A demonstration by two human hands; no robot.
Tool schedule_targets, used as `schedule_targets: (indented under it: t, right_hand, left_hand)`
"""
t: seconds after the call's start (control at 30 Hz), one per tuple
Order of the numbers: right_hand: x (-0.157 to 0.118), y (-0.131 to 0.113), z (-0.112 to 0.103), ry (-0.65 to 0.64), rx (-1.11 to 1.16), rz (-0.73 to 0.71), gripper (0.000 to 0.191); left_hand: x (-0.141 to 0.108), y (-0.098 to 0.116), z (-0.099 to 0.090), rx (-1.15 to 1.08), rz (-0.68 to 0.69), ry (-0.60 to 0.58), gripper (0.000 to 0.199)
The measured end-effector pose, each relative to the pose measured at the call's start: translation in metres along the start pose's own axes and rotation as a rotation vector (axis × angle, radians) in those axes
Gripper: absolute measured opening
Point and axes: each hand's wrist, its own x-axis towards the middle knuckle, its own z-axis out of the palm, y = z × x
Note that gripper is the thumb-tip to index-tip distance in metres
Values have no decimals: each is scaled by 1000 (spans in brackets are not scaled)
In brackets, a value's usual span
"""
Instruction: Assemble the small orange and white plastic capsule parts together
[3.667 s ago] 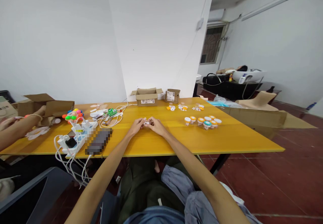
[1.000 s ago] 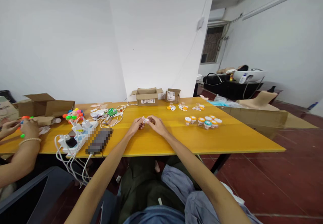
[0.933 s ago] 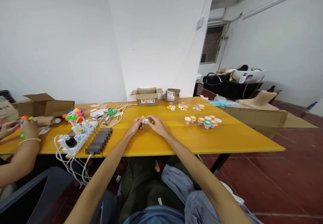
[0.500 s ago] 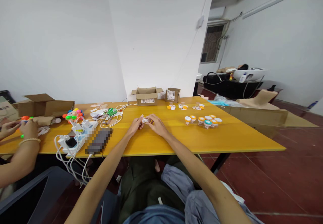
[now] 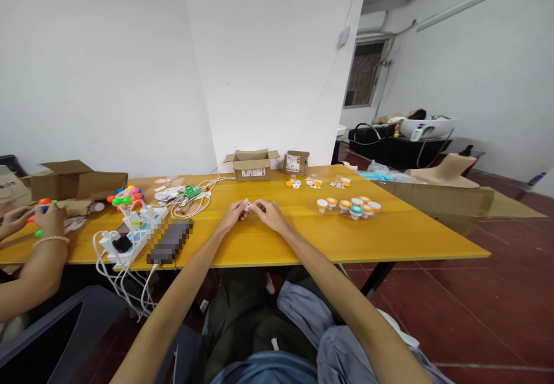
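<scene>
Above the yellow table (image 5: pixel 294 245), my left hand (image 5: pixel 234 215) and my right hand (image 5: pixel 268 214) meet, both with closed fingers. Between their fingertips is a small white and clear plastic piece (image 5: pixel 248 206), mostly covered, so its exact kind does not show. To the right of my hands stands a group of small clear containers with orange, white and teal lids (image 5: pixel 355 212). Farther back lie loose orange and white lids and small white parts (image 5: pixel 317 184), in three little clusters.
An open cardboard box (image 5: pixel 251 168) and a smaller box (image 5: pixel 296 164) stand by the wall. Left of me are a power strip (image 5: pixel 145 231) with white cables, a blurred-out dark device (image 5: pixel 171 243) and colourful balls (image 5: pixel 125 196). Another person's hands (image 5: pixel 47 219) hold bright pieces at far left.
My fingers have drawn closer around the small plastic piece, which now shows less. My arms have stayed almost in place. The other person's hands have shifted slightly.
</scene>
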Motion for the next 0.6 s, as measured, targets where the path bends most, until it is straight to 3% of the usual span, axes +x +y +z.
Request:
schedule_targets:
  t: [0.17,0.33,0.6]
  right_hand:
    - [-1,-1,0,-2,-34,-39,21]
    - [-4,-4,-4,-6,-143,-179,13]
    - [-5,-2,-2,-24,-207,-294,29]
  left_hand:
    - [1,0,0,-29,28,-13,54]
    - [1,-1,-1,13,-37,5,53]
    - [1,-2,-1,68,-74,54,59]
